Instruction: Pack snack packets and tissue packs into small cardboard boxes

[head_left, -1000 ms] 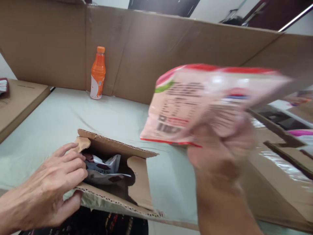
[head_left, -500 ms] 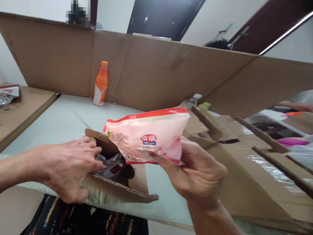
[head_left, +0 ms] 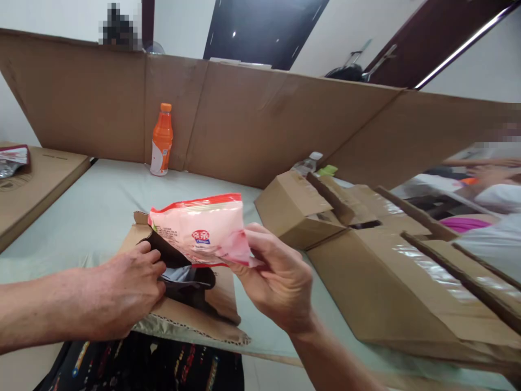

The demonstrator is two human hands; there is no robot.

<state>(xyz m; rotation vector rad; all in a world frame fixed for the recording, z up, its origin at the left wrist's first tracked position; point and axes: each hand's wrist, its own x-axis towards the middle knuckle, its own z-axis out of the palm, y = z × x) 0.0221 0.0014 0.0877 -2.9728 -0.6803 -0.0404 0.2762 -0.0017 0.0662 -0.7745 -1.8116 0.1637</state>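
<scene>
My right hand pinches the right end of a pink snack bag with red edges between thumb and fingers. The bag is tilted, its left end over the opening of a small cardboard box. My left hand lies across the box's left side, its fingers curled at the rim of the opening and closed on it. Dark and grey wrapping shows inside the box. What lies deeper is hidden by the snack bag and my left hand.
An orange drink bottle stands by the cardboard screen. Open cardboard boxes fill the right side, with a clear bottle behind them. At the left lies a flat carton carrying a silvery packet. Another person's arm shows far right.
My right hand has brought the snack bag left and closer to the box opening. My left fingers have curled in more at the rim. The view has shifted slightly to the right.
</scene>
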